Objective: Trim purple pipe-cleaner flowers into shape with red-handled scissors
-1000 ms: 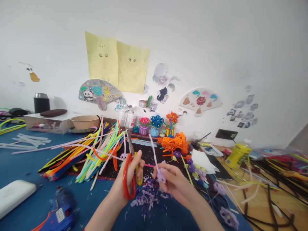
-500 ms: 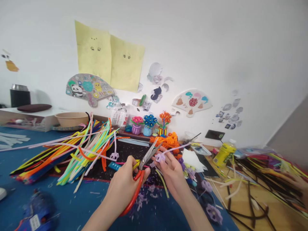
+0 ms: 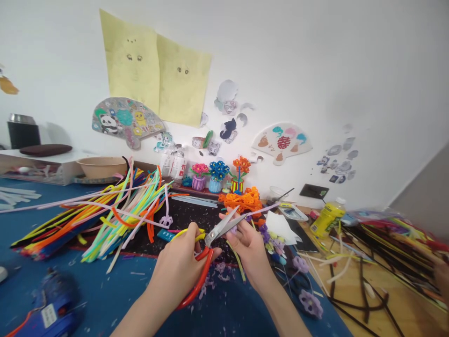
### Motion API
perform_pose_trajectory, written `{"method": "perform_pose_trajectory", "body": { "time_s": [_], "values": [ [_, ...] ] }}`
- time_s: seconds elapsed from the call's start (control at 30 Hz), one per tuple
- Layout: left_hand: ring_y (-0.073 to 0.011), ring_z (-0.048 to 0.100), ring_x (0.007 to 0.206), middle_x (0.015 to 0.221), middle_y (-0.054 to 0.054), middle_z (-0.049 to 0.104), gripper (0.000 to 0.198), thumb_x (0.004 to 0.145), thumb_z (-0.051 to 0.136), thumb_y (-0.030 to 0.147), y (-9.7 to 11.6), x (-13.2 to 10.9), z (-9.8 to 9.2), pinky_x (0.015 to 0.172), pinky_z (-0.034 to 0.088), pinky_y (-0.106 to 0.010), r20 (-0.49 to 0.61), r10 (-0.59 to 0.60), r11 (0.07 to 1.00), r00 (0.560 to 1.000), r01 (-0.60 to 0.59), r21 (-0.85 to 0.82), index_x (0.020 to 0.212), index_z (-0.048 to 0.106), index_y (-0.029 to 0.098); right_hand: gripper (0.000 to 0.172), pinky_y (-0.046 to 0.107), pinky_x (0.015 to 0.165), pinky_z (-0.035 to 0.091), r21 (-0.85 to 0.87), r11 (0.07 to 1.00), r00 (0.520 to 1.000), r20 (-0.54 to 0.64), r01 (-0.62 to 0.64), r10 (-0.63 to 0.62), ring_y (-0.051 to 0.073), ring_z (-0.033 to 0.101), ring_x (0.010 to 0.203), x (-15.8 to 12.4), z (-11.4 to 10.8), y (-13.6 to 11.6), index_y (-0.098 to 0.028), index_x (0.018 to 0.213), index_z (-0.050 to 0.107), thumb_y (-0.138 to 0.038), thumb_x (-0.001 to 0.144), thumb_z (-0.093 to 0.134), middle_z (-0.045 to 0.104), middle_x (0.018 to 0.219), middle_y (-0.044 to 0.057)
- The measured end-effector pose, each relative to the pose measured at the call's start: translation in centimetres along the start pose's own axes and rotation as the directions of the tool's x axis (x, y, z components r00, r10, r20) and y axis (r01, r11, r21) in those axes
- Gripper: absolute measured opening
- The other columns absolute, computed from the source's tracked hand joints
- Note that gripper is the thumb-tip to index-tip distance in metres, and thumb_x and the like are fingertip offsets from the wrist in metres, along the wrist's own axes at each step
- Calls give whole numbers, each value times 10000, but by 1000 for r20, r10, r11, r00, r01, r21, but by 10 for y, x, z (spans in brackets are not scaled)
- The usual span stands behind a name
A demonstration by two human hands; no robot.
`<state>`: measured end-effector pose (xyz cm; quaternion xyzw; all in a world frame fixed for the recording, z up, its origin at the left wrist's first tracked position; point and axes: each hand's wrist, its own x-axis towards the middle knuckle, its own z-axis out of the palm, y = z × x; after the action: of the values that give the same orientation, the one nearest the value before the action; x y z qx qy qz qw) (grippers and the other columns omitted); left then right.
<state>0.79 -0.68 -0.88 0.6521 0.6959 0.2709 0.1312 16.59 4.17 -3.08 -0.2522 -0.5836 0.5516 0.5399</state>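
My left hand (image 3: 177,262) is closed round scissors (image 3: 209,238) with red and yellow handles. Their blades are parted and point up to the right, across the fingers of my right hand (image 3: 249,252). That hand pinches a small lilac pipe-cleaner flower (image 3: 234,229), partly hidden behind a blade. Its lilac stem (image 3: 265,210) sticks out to the right past the fingertips. Lilac fuzz clippings (image 3: 221,271) lie on the table below. Another lilac flower (image 3: 166,221) on a stem is left of the scissors.
A heap of coloured pipe cleaners (image 3: 115,210) spreads at left, with a blue glue gun (image 3: 52,309) nearer me. Orange flowers (image 3: 242,200) and small flower pots (image 3: 215,185) stand behind. At right are a yellow bottle (image 3: 328,219), dark pipe cleaners (image 3: 377,243) and another person's blurred hand (image 3: 442,276).
The scissors have shifted right, and their blades now overlap the flower and fingers of my right hand. The yellow handle shows more. The whole view has tilted slightly.
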Motion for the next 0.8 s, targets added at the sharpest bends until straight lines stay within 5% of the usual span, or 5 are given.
{"method": "perform_pose_trajectory", "body": {
  "time_s": [0.47,0.8],
  "values": [
    [-195,576,590,593,52,538,366,772,561,463,1,-2,-2,507,240,-231,38,17,999,999,-19,40,695,273,251,495,462,1012,428,-69,997,1000,8,-28,28,274,593,1119,-1,-1,-3,-212,1274,556,-386,820,650,587,1291,100],
    [-267,675,752,717,-1,669,298,777,538,492,2,-2,-5,509,275,-238,74,-5,988,997,-6,152,759,361,254,458,422,976,465,-165,986,1000,-19,11,-14,261,597,1104,0,-4,-1,-197,1240,594,-366,817,642,638,1214,96]
  ]
}}
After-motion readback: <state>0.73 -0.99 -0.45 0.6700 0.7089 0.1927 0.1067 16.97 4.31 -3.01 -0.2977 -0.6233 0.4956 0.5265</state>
